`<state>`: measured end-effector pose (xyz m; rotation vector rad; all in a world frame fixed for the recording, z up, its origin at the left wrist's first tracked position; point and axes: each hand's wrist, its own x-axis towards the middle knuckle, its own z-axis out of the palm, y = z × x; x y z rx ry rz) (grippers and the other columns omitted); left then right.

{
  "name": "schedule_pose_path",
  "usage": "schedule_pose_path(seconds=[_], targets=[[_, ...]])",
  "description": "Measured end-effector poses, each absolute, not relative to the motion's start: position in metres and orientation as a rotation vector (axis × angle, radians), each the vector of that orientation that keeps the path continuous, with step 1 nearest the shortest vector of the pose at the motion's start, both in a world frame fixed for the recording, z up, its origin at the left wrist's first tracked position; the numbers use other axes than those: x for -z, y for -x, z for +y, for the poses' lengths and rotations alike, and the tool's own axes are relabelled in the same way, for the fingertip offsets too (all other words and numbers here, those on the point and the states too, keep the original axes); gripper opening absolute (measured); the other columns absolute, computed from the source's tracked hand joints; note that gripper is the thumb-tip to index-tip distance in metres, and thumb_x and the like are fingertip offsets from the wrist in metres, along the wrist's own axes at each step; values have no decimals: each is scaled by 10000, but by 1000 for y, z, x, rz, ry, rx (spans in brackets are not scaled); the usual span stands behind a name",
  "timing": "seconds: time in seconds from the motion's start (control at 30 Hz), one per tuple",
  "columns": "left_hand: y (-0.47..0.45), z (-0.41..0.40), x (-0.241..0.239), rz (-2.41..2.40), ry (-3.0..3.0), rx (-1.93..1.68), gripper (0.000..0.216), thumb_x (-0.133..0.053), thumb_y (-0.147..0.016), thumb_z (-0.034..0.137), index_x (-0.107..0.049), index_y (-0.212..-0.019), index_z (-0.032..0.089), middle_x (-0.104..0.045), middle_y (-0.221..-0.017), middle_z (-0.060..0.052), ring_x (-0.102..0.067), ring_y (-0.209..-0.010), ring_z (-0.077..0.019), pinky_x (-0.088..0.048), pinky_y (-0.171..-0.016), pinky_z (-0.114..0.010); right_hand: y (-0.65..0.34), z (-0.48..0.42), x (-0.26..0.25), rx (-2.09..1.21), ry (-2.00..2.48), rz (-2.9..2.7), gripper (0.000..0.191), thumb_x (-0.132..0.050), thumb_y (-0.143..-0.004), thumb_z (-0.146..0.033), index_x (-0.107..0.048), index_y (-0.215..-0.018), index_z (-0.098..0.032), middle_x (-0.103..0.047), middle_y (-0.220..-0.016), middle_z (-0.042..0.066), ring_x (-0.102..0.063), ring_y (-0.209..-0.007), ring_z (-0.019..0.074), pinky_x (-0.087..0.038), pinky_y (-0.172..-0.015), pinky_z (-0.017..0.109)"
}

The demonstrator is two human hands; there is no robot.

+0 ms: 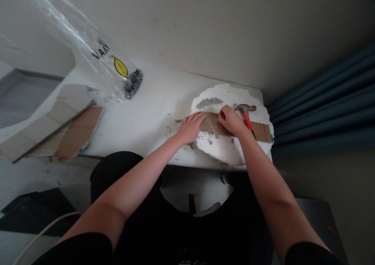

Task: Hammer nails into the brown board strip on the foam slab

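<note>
Press wooden strip flat on foam slab with left hand, fingers open and spread over its left end, and hold right hand, fingers curled shut at its middle (contents too small to tell), steady just beside hammer.

Your wooden strip is mid-brown, plain along its right half and speckled on the left with close rows of small dark dots. The foam slab beneath it is white, dusted with a grey heap. Your hammer has a red handle and a dull brown-grey head. The table is white, the curtain deep blue, and the clear bag carries black lettering and 1 yellow emblem.
</note>
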<state>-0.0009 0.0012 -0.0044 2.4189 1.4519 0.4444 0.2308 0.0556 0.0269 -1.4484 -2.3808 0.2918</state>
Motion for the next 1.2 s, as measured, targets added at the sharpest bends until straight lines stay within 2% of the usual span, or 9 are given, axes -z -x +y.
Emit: schedule_pose_path(seconds=[0.43, 0.57, 0.67, 0.77, 0.87, 0.93, 1.03, 1.1, 1.2], targets=[[1, 1, 2, 1436, -2391, -463, 600, -309, -997, 144, -390, -1590, 191, -416, -1662, -80, -358, -1537, -220, -342, -1219, -437, -239, 49, -54, -456, 1432, -2364, 108, -517, -946, -202, -620, -917, -198, -603, -1078, 103, -613, -848, 201, -504, -830, 351], [1, 2, 3, 1437, -2393, -463, 586, -320, -1000, 150, -402, -1579, 172, -418, -1660, -90, -352, -1541, -218, -342, -1221, -434, -229, 36, -79, -358, 1428, -2039, 233, -390, -1016, -268, -617, -1015, -217, -614, -1066, 104, -599, -889, 210, -489, -725, 322], [1, 5, 4, 1439, -2373, -420, 586, -365, -1001, 181, -396, -1586, 196, -424, -1658, -80, -348, -1544, -227, -345, -1221, -445, -206, 5, -86, -618, 1201, -2257, 184, -464, -996, -300, -607, -913, -221, -635, -893, 53, -578, -799, 184, -462, -713, 301], [1, 7, 4, 1459, -2348, -381, 600, -353, -1003, 180, -381, -1600, 231, -423, -1659, -72, -358, -1538, -231, -352, -1219, -461, -180, -32, -71, -907, 867, -2640, 129, -539, -953, -233, -609, -847, -214, -652, -791, 7, -557, -694, 149, -412, -679, 281], [2, 8, 3, 1445, -2355, -428, 586, -299, -1017, 174, -399, -1592, 223, -424, -1659, -63, -363, -1533, -218, -331, -1236, -445, -165, -55, -50, -768, 842, -2828, 126, -552, -958, -211, -640, -867, -207, -703, -856, 33, -590, -734, 167, -378, -673, 289], [2, 8, 3, 1447, -2345, -430, 579, -298, -1018, 178, -412, -1585, 215, -435, -1652, -67, -366, -1532, -221, -333, -1233, -447, -164, -57, -44, -651, 951, -2812, 109, -565, -966, -234, -672, -975, -212, -724, -902, 47, -609, -760, 181, -375, -674, 293], [3, 7, 1, 1434, -2344, -413, 593, -361, -999, 182, -400, -1590, 219, -430, -1654, -76, -361, -1536, -233, -344, -1222, -453, -179, -38, -47, -553, 1234, -2583, 204, -625, -940, -311, -677, -1119, -228, -704, -832, 25, -598, -715, 187, -390, -669, 293], [3, 5, 1, 1413, -2370, -430, 595, -371, -993, 174, -399, -1587, 201, -417, -1662, -83, -360, -1536, -236, -347, -1217, -446, -197, -17, -52, -470, 1403, -2381, 158, -599, -938, -293, -683, -1039, -205, -670, -781, 30, -584, -696, 190, -410, -677, 300], [2, 3, -1, 1429, -2391, -462, 570, -310, -1014, 171, -416, -1573, 182, -425, -1655, -91, -376, -1525, -234, -358, -1205, -441, -224, 14, -54, -359, 1532, -2197, 108, -587, -905, -235, -672, -949, -187, -674, -856, 71, -595, -762, 207, -443, -714, 314]])
